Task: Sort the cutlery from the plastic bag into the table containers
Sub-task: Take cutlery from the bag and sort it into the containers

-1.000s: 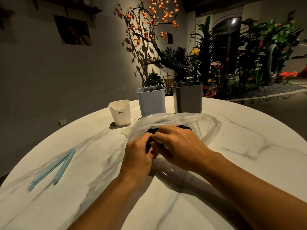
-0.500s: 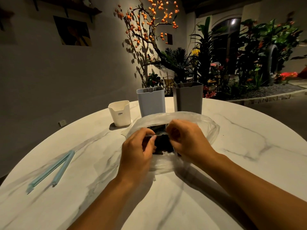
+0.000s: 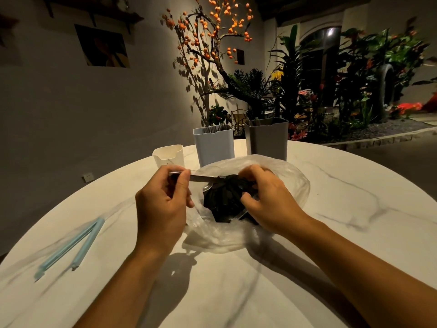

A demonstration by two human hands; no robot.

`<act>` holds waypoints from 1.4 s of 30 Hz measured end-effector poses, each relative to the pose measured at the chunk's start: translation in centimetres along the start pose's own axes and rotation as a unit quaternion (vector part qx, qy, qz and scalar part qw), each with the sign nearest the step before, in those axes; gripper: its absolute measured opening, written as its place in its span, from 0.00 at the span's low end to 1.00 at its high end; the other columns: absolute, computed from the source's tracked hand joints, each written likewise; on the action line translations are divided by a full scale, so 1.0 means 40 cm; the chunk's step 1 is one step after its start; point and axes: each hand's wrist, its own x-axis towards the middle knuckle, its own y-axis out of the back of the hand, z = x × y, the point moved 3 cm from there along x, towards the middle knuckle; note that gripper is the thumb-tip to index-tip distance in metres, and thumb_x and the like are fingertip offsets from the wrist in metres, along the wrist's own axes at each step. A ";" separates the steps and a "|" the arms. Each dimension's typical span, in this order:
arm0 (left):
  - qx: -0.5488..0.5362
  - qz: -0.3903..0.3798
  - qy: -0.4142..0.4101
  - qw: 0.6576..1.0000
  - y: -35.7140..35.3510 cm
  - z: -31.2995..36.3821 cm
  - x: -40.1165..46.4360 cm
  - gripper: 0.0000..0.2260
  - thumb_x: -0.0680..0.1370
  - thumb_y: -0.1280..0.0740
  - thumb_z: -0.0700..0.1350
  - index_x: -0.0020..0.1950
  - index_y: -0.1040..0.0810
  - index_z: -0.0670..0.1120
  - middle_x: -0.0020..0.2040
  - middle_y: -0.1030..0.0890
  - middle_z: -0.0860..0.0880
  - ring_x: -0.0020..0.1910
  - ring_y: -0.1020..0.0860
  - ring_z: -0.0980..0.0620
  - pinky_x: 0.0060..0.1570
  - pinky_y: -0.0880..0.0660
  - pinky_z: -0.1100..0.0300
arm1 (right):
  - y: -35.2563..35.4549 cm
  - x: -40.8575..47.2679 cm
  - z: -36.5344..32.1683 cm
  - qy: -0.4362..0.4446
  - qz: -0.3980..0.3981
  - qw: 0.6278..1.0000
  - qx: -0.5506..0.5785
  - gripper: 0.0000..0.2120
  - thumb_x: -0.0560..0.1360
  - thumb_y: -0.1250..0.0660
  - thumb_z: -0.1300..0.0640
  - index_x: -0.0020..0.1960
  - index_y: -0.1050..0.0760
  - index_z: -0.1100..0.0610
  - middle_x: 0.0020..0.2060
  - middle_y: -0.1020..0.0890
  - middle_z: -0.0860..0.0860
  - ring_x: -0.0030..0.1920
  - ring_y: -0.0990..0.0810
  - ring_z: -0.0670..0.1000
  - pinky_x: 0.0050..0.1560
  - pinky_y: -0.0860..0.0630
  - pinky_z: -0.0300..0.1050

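On the round white table (image 3: pixel 354 233) lies a clear plastic bag (image 3: pixel 293 185) with a black bundle (image 3: pixel 222 197) inside. The left hand (image 3: pixel 160 209) pinches a silver piece of cutlery (image 3: pixel 201 178) sticking out of it. The right hand (image 3: pixel 267 200) grips the bundle. Behind stand a white cup (image 3: pixel 169 156), a pale blue container (image 3: pixel 214 145) and a grey container (image 3: pixel 266 138)

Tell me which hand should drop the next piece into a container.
Left. The left hand already pinches a metal utensil half drawn from the black bundle, and sits nearest the containers. The right hand grips the bundle, steadying it in the clear plastic bag.
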 end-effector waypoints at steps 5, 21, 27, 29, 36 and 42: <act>-0.096 0.007 0.113 0.989 0.004 -0.015 0.015 0.07 0.81 0.36 0.48 0.48 0.20 0.48 0.31 0.22 0.52 0.28 0.24 0.54 0.32 0.22 0.63 | 0.003 0.002 -0.001 -0.009 -0.008 0.996 0.091 0.15 0.77 0.31 0.55 0.63 0.28 0.51 0.56 0.21 0.46 0.56 0.23 0.44 0.57 0.24 0.37; -0.331 -0.025 0.336 0.881 -0.041 -0.044 -0.012 0.09 0.82 0.37 0.45 0.54 0.24 0.39 0.30 0.27 0.48 0.23 0.30 0.56 0.22 0.32 0.67 | -0.013 -0.002 -0.016 -0.103 -0.111 0.925 0.348 0.08 0.81 0.39 0.62 0.56 0.24 0.54 0.44 0.15 0.54 0.45 0.14 0.53 0.47 0.17 0.48; -0.361 -0.091 0.361 0.855 -0.076 -0.011 -0.045 0.06 0.80 0.35 0.42 0.46 0.23 0.42 0.30 0.25 0.47 0.23 0.29 0.54 0.21 0.32 0.66 | -0.018 -0.008 -0.042 -0.085 -0.107 0.910 0.391 0.12 0.78 0.34 0.58 0.61 0.25 0.51 0.53 0.17 0.50 0.50 0.15 0.50 0.41 0.17 0.48; -0.373 -0.097 0.374 0.844 -0.080 -0.010 -0.049 0.06 0.80 0.35 0.43 0.48 0.22 0.41 0.30 0.24 0.46 0.24 0.27 0.54 0.22 0.31 0.66 | -0.013 -0.007 -0.045 -0.078 -0.086 0.919 0.376 0.12 0.77 0.34 0.54 0.59 0.24 0.49 0.52 0.17 0.49 0.49 0.15 0.49 0.38 0.17 0.48; -0.390 -0.125 0.400 0.820 -0.085 -0.004 -0.056 0.07 0.78 0.32 0.43 0.51 0.19 0.40 0.33 0.21 0.45 0.28 0.23 0.53 0.25 0.26 0.66 | 0.011 -0.002 -0.048 -0.139 -0.067 0.892 0.426 0.13 0.77 0.36 0.50 0.57 0.21 0.55 0.50 0.15 0.54 0.47 0.14 0.54 0.41 0.17 0.53; -0.364 -0.134 0.379 0.840 -0.075 -0.008 -0.052 0.08 0.78 0.32 0.44 0.51 0.18 0.40 0.33 0.21 0.46 0.29 0.24 0.54 0.28 0.26 0.65 | 0.017 -0.001 -0.046 -0.233 -0.116 0.837 0.481 0.11 0.77 0.32 0.53 0.54 0.19 0.60 0.48 0.14 0.58 0.48 0.14 0.55 0.44 0.17 0.51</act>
